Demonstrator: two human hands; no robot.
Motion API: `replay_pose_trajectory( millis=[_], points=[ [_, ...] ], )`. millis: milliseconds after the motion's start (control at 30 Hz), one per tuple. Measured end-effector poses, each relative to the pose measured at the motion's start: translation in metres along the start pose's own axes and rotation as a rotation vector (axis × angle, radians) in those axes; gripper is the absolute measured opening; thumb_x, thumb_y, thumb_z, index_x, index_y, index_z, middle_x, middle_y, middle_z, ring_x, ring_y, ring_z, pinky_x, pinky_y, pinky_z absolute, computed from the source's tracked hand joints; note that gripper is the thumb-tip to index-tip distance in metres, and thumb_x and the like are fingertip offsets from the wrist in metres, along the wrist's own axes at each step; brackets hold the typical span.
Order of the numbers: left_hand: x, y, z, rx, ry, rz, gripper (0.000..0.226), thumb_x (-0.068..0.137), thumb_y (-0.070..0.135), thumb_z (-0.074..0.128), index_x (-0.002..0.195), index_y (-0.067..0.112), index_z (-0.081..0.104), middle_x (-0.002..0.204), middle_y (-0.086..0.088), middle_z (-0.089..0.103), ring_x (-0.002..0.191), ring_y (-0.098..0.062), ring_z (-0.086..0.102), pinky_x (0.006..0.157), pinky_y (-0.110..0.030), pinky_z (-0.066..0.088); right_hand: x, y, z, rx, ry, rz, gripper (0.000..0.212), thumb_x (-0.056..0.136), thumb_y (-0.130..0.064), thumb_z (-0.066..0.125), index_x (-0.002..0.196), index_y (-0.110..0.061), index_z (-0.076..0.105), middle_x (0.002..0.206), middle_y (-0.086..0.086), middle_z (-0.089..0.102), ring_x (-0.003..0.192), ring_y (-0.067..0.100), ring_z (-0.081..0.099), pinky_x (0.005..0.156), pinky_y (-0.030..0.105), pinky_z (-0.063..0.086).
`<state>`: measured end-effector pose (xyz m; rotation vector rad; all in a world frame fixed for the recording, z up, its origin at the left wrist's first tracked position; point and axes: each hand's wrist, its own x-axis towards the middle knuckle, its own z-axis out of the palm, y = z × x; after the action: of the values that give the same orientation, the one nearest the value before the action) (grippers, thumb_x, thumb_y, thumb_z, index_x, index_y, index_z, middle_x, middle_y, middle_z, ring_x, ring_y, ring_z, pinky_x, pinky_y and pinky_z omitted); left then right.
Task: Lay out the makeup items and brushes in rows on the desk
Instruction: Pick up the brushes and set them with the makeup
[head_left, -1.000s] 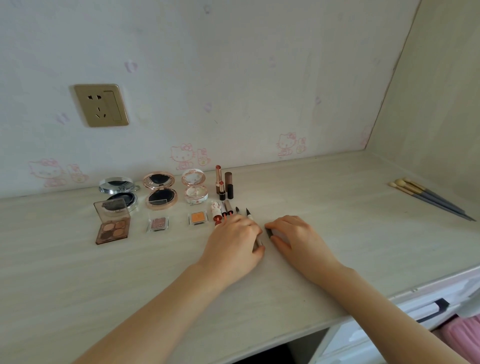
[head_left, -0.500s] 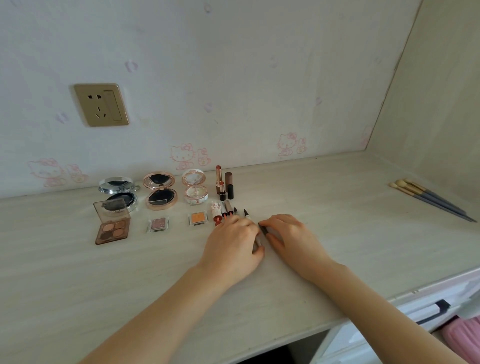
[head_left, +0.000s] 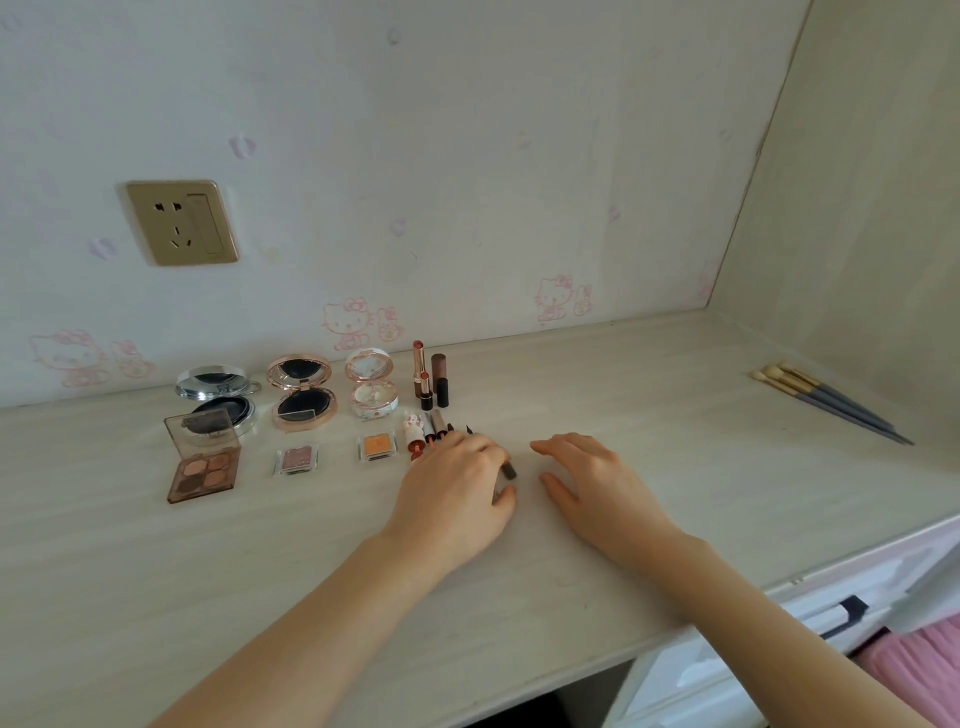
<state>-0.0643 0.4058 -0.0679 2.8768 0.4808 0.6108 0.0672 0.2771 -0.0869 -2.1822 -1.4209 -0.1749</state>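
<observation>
Wall: a gold socket (head_left: 182, 222) sits up on it, with faint pink cat pictures lower down.
Back row: three round compacts stand open near the wall, a silver one (head_left: 218, 397), a rose-gold one (head_left: 303, 391) and a white one (head_left: 371, 383). Just right of them stand some lipsticks (head_left: 429, 380).
Front row: a brown eyeshadow box (head_left: 203, 457) with its lid up, then a small pink pan (head_left: 296, 459), then a small orange pan (head_left: 377, 447).
Pens: a bunch of thin liners and pens (head_left: 435, 432) lie side by side right of the orange pan. The left hand hides most of them.
Brushes: three brushes (head_left: 826, 399) lie close together far to the right, well apart from the rest.
Desk: the pale wood desk (head_left: 675, 415) holds it all. A white drawer (head_left: 779, 644) shows under its edge.
Left hand: the left hand (head_left: 457, 488) lies palm down over the pens. Its fingers curl on a dark pen (head_left: 508, 468) whose end sticks out.
Right hand: the right hand (head_left: 592, 483) rests flat on the desk just beside the left, fingers loose and spread, holding nothing.
</observation>
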Motion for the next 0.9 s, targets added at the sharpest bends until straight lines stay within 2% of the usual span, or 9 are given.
replay_pose_trajectory(
  millis=[133,233,367,667,767,900],
  points=[
    [0.011,0.011,0.003,-0.012,0.017,0.018,0.034,0.091,0.032,0.051,0.123,0.024,0.06,0.123,0.012,0.06,0.119,-0.009,0.045,0.09,-0.027,0.044,-0.013,0.021,-0.017,-0.041,0.017,0.044,0.033,0.093,-0.02,0.055,0.126,-0.017,0.058,0.125,-0.001,0.059,0.121,0.017,0.05,0.092,0.028,0.045],
    [0.019,0.025,0.009,-0.015,0.028,0.061,0.033,0.093,0.031,0.049,0.123,0.024,0.059,0.123,0.012,0.06,0.12,-0.008,0.046,0.086,-0.023,0.039,-0.026,0.04,-0.033,-0.076,0.039,0.078,0.031,0.094,-0.019,0.055,0.124,-0.016,0.06,0.123,-0.002,0.06,0.119,0.017,0.052,0.09,0.027,0.045],
    [0.032,0.049,0.022,-0.054,-0.011,0.126,0.033,0.094,0.027,0.047,0.124,0.02,0.059,0.123,0.007,0.061,0.12,-0.013,0.047,0.092,-0.032,0.046,-0.044,0.065,-0.057,-0.127,0.054,0.132,0.03,0.094,-0.017,0.055,0.123,-0.016,0.062,0.121,-0.001,0.061,0.117,0.016,0.054,0.089,0.021,0.041],
    [0.076,0.113,0.056,-0.061,-0.069,0.23,0.027,0.088,0.021,0.046,0.109,0.018,0.063,0.11,0.002,0.064,0.11,-0.021,0.052,0.083,-0.036,0.049,-0.077,0.126,-0.102,-0.231,0.058,0.26,0.029,0.094,-0.021,0.055,0.122,-0.017,0.062,0.121,-0.003,0.062,0.115,0.015,0.055,0.091,0.016,0.034],
    [0.095,0.135,0.068,-0.09,-0.088,0.278,0.027,0.089,0.019,0.046,0.11,0.017,0.063,0.11,-0.001,0.065,0.109,-0.023,0.052,0.083,-0.037,0.049,-0.08,0.15,-0.115,-0.263,0.046,0.285,0.028,0.094,-0.019,0.056,0.121,-0.015,0.062,0.12,0.0,0.063,0.115,0.018,0.055,0.094,0.018,0.034],
    [0.121,0.161,0.084,-0.102,-0.105,0.316,0.028,0.089,0.017,0.046,0.11,0.016,0.064,0.111,-0.003,0.064,0.11,-0.025,0.052,0.083,-0.036,0.049,-0.078,0.181,-0.131,-0.295,0.052,0.32,0.029,0.094,-0.02,0.055,0.121,-0.014,0.062,0.121,0.001,0.062,0.116,0.02,0.055,0.1,0.028,0.04]
  ],
)
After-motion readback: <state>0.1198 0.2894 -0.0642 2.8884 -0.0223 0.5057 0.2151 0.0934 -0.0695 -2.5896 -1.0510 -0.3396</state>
